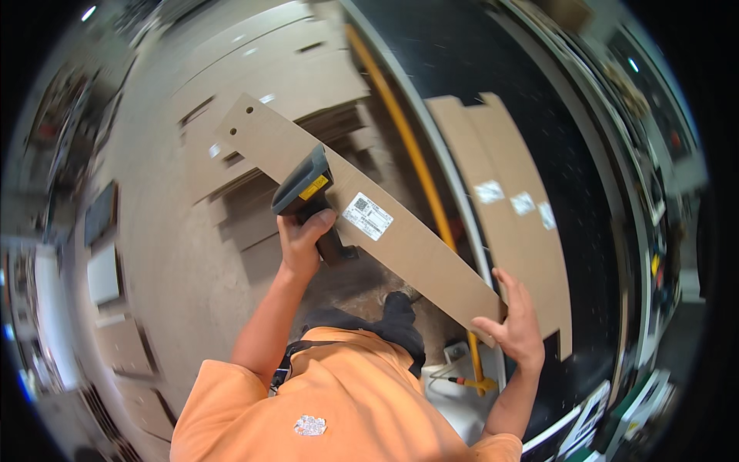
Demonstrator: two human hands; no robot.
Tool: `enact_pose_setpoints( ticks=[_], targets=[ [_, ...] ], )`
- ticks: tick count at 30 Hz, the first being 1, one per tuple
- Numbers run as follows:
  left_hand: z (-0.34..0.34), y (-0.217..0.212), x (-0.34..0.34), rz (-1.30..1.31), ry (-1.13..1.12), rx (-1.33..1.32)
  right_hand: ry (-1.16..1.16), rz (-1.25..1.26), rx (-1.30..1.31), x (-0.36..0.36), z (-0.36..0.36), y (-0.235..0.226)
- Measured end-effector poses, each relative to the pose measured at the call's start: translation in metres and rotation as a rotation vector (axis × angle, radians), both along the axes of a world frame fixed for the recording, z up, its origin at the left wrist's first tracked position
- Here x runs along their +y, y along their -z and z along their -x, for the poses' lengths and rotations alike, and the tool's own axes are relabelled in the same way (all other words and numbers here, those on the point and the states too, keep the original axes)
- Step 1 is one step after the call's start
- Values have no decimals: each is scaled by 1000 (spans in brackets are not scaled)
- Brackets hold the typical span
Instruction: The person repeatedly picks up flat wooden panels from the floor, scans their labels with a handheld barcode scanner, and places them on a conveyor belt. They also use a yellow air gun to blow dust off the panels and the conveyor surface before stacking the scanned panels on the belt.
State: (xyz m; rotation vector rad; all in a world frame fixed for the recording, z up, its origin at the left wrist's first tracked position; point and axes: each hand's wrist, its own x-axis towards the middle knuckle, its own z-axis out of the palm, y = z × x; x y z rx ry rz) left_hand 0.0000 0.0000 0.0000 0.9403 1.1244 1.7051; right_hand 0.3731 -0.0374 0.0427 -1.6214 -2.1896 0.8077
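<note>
My left hand (300,245) is wrapped round the grip of a dark handheld barcode scanner (306,185) with a yellow sticker on its side. Just beneath the scanner lies a long, narrow brown board (431,258), slanting from upper left to lower right. It has two small holes at its far end and a white printed label (368,216) near the middle. At the near right end, my right hand (517,323) grips the board, thumb on the top face and fingers at the far edge. Whether the scanner touches the board, I cannot tell.
Right of me runs a black conveyor belt (573,192) carrying brown boards (508,223) with white labels. A yellow rail (408,138) follows its side. Stacks of flat brown boards (269,69) stand ahead on the left. More panels (123,346) lie along the left side.
</note>
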Motion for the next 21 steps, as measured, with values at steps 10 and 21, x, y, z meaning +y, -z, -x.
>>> enact_pose_setpoints(
  ticks=[10,21],
  targets=[
    [332,20,-345,-30,-657,-102,-589,293,-31,-99,396,54],
    [403,62,-681,289,-1342,-318,-1354,540,-389,-249,716,128]
  ],
)
